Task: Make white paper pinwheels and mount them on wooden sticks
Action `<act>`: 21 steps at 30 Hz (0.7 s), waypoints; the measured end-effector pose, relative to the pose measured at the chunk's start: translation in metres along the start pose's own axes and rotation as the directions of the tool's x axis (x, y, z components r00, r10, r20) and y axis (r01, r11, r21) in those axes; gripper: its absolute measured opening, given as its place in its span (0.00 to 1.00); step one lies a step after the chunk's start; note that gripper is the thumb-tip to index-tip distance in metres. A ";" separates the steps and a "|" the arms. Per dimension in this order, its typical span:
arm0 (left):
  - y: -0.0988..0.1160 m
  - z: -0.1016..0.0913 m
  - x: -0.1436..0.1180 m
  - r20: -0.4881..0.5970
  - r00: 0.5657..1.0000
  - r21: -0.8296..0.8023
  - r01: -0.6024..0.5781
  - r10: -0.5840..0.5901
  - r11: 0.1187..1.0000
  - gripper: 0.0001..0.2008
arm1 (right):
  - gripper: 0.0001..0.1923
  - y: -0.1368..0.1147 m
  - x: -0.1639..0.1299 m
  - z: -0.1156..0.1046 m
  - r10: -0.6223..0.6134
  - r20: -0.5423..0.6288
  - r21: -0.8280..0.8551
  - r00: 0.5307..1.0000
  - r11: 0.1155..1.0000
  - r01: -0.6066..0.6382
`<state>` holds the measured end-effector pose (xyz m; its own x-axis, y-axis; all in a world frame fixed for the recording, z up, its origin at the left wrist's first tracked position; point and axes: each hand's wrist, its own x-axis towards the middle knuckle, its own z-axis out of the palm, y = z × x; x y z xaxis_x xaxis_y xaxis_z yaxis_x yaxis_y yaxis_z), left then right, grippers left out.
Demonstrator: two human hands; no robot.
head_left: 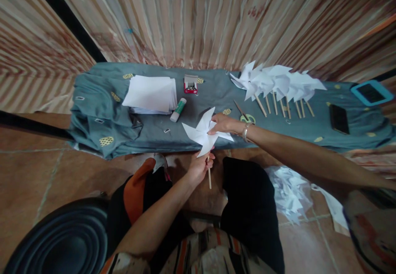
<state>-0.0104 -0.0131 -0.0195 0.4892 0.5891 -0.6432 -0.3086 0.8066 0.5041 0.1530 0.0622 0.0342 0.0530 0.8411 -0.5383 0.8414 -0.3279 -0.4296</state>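
Observation:
A white paper pinwheel (201, 135) on a thin wooden stick (210, 179) is held up at the near edge of the cloth-covered table. My left hand (199, 167) is wrapped round the stick just below the paper blades. My right hand (223, 124) pinches the pinwheel near its centre and right blade, with fingertips partly hidden by the paper. Scissors (246, 117) with green handles lie just beyond my right wrist. A glue stick (178, 109) rests to the left of the pinwheel, beside a stack of white paper (151, 94).
A small red box of metal pins (190, 85) stands open at the back of the table (213, 94). Several pinwheels (278, 82) lie in a row at the right, near a dark phone (339, 119) and a blue-framed device (372, 92). A clear bag of folded paper (291, 193) sits on the floor.

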 end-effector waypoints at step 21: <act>0.004 0.001 0.000 -0.014 0.999 -0.018 -0.050 0.049 0.999 0.10 | 0.15 0.010 -0.003 0.009 -0.061 -0.043 0.198 0.997 0.978 0.068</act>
<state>-0.0106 -0.0100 -0.0167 0.4619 0.6288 -0.6255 -0.3468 0.7771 0.5252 0.1561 0.0525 0.0249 0.0252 0.8772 -0.4795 0.7202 -0.3486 -0.5999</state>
